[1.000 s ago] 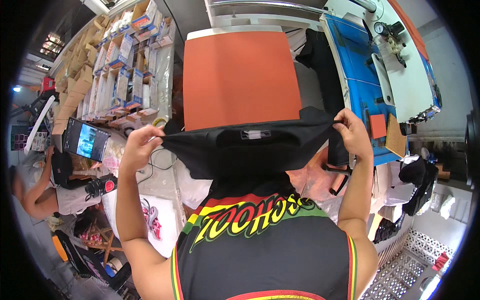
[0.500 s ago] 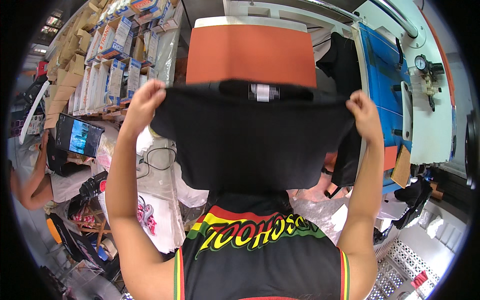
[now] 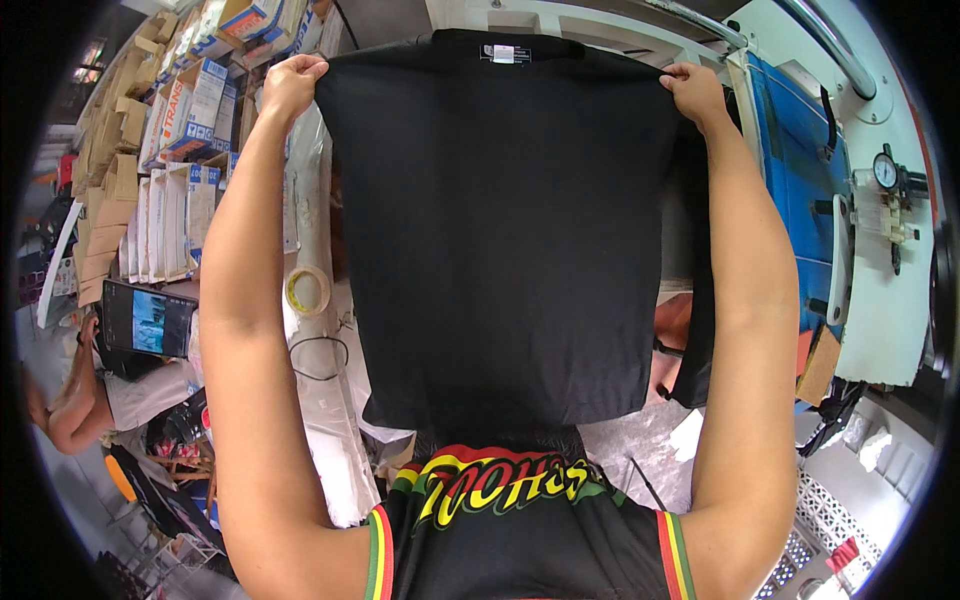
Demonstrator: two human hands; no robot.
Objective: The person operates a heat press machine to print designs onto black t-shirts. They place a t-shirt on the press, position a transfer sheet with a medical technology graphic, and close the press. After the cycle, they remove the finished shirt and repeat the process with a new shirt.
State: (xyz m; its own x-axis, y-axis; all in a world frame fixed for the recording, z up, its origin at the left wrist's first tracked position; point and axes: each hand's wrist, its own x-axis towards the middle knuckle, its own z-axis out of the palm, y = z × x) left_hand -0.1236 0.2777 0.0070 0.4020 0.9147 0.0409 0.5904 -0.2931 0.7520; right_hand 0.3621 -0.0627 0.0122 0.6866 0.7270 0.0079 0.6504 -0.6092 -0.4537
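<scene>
A black T-shirt [image 3: 505,230] is stretched wide in front of me, its collar with a small printed label at the far end and its hem near my body. My left hand [image 3: 292,85] pinches the shirt's left shoulder corner, closed on the cloth. On the other side my right hand [image 3: 695,92] grips the right shoulder corner the same way. Both arms are extended forward. The shirt hides the orange-red flat board that showed earlier behind it.
Stacked cardboard boxes [image 3: 190,110] stand at the left, beside a roll of tape [image 3: 307,291] and a laptop-like screen [image 3: 150,318]. Another person's arm [image 3: 75,400] is at far left. A blue machine panel [image 3: 795,200] with a pressure gauge [image 3: 885,170] lies right.
Both hands have moved farther forward, carrying the shirt's collar away from me. The shirt now hangs spread to nearly full length and covers the orange-red board.
</scene>
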